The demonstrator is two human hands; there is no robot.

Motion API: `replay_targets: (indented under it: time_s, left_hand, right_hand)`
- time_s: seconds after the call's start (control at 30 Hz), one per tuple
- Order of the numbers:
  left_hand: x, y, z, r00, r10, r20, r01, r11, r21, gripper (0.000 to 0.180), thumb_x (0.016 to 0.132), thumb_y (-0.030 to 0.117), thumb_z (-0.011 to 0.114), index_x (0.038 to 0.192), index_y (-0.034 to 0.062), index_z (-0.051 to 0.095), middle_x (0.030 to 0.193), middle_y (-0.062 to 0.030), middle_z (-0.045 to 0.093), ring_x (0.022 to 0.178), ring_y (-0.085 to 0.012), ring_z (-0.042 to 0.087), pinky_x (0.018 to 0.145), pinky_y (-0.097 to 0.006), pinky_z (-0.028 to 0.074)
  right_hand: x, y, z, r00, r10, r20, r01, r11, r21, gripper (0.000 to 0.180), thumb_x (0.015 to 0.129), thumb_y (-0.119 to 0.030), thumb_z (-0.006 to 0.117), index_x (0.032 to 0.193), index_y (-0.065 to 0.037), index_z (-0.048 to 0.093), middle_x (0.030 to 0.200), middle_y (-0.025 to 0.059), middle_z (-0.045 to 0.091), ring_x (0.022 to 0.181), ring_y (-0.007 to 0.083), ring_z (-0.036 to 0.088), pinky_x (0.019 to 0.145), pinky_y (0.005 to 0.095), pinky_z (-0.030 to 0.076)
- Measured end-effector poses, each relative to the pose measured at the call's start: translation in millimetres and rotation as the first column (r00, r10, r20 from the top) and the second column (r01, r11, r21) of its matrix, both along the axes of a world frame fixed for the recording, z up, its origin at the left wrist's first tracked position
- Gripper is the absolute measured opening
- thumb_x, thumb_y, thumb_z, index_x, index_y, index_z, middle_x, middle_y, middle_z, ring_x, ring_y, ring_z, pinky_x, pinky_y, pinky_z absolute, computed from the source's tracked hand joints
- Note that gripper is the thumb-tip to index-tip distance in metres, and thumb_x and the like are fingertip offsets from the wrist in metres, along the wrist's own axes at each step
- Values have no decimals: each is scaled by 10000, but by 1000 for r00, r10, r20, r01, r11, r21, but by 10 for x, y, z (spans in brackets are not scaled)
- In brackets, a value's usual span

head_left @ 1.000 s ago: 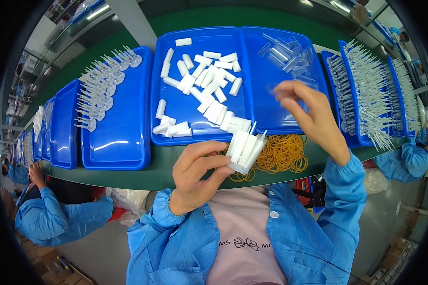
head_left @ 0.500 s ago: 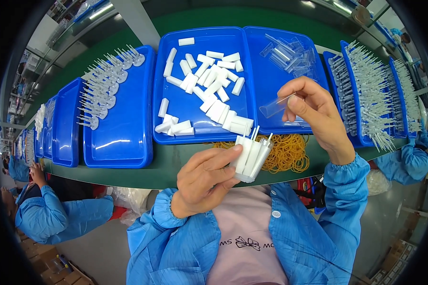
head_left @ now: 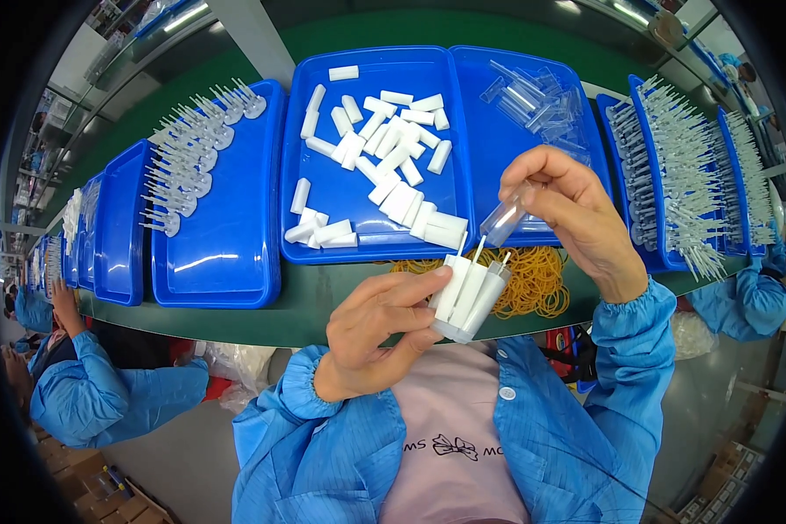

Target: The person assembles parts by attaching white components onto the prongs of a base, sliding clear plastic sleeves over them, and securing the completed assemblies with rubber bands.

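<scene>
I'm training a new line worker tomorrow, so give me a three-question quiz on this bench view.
1. True or false: the left hand holds a bundle of white tubes.
2. What does the right hand pinch? A) a rubber band B) a clear cap C) a white tube
3. What lies on the green table just behind the bundle?

Key
1. True.
2. B.
3. A pile of yellow rubber bands.
</scene>
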State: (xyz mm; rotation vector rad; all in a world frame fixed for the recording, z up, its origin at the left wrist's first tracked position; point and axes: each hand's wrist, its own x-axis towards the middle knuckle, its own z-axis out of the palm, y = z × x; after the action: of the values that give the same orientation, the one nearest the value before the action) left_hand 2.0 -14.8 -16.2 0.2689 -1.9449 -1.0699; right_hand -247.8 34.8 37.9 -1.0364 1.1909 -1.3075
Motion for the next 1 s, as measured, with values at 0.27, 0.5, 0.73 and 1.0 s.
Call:
replay_targets:
  time_s: [0.27, 0.5, 0.73, 1.0]
  left_hand:
    - [-13, 8, 25, 999, -2, 35, 4, 998, -65, 294, 628, -23, 771, 859, 11, 592, 1134, -207, 657, 897, -325, 656, 760, -352, 537]
    - [16, 38, 3, 999, -26, 29, 27, 999, -39, 287, 635, -6, 773, 861, 16, 596, 1138, -205, 656, 896, -318, 652, 753, -346, 540]
    - [20, 81, 35, 997, -24, 75, 31, 995, -95, 293, 625, 7, 779, 868, 21, 616, 1119, -185, 667, 897, -318, 658, 760, -347, 542]
    - [17, 57, 105, 988, -30, 151, 64, 972, -226, 278, 637, 24, 761, 886, 10, 639, 1077, -173, 677, 921, -315, 666, 774, -334, 546]
  right_hand:
    - [100, 23, 63, 993, 102, 55, -106, 991, 77, 136, 885, -77, 578, 1011, -30, 598, 938, 52, 612, 878, 108, 596, 790, 256, 486]
    - [178, 53, 83, 998, 70, 7, -70, 997, 19, 160, 869, -50, 573, 1023, -8, 596, 947, 53, 618, 867, 92, 599, 788, 247, 488]
    - [111, 66, 144, 985, 161, 57, -167, 977, 131, 180, 857, -53, 586, 1024, 13, 604, 939, 48, 625, 852, 77, 599, 782, 231, 491]
    - [129, 75, 129, 982, 189, -14, -189, 982, 18, 172, 844, -29, 589, 1011, -1, 619, 940, 29, 616, 841, 59, 576, 762, 206, 474]
